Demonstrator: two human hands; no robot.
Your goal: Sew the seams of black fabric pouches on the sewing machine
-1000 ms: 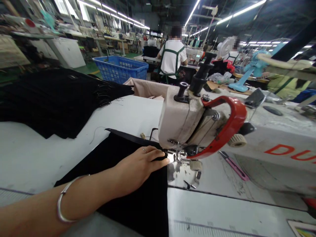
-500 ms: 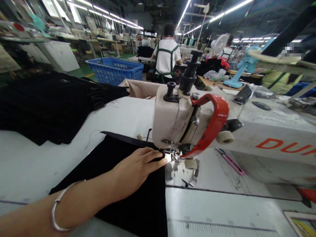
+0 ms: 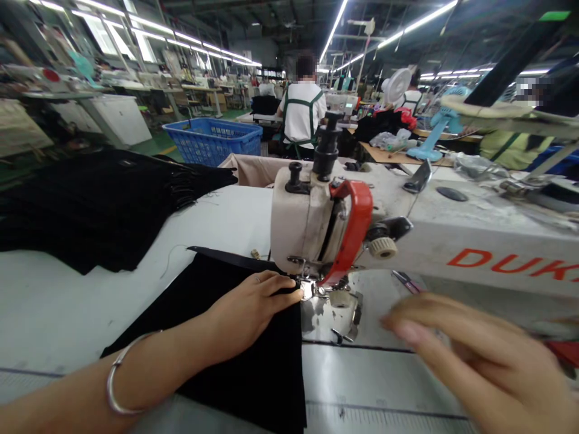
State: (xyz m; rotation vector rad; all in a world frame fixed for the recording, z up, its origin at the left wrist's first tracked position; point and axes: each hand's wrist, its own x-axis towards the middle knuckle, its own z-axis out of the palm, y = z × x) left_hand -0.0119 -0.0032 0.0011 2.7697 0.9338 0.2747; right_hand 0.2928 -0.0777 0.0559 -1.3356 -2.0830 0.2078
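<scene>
My left hand, with a ring and a bracelet, lies flat on a black fabric piece, fingertips beside the presser foot of the sewing machine. The fabric's upper right edge is at the needle area. On the right, my right hand is blurred, in the air over the machine bed; its thumb and index finger reach left with their tips close together, and whether anything is between them is hidden by blur. Behind it, a pink cutter lies partly covered on the bed.
A pile of black fabric lies at the left of the table. Small snips rest near the needle plate. Beyond the table are a blue basket, a seated person and a blue fan.
My right hand has come into view from the right. The machine's red lever shows further left and looks narrower. My left hand stays on the fabric.
</scene>
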